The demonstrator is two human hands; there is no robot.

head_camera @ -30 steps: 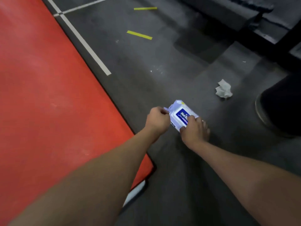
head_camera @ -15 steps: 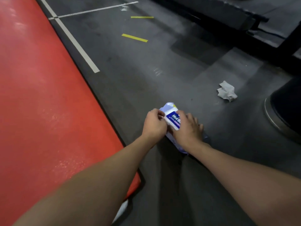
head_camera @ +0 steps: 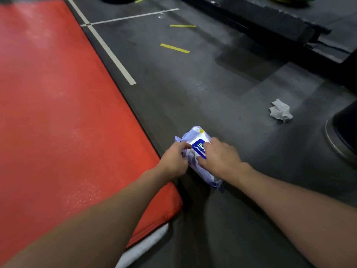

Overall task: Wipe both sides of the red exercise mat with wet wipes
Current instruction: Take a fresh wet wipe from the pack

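Red vinyl-looking mat lies flat on the floor, filling the left of the view, its near corner just under the left forearm. It is probably light for its size but floppy. To turn it for the second side, a long edge or that near corner, where a white underlayer shows, looks like the place to take hold. Its surface glistens in patches, perhaps damp, so it may be slick under the fingers.

The pack of wipes sits on the floor just beside the mat's right edge, between the two hands. It is a soft lavender film pouch with a stiffer white and blue label panel on top. It should be light, squashy and a little slippery, and will likely slide unless held down while a sheet is drawn out. The left hand has its fingers curled and pinches the crinkled film at the pack's left side. The right hand lies across the top, its fingers bent onto the label and the thumb on the near film, holding the pack. Whether the flap is lifted I cannot tell.

Well apart to the right, a crumpled wipe lies on the floor.
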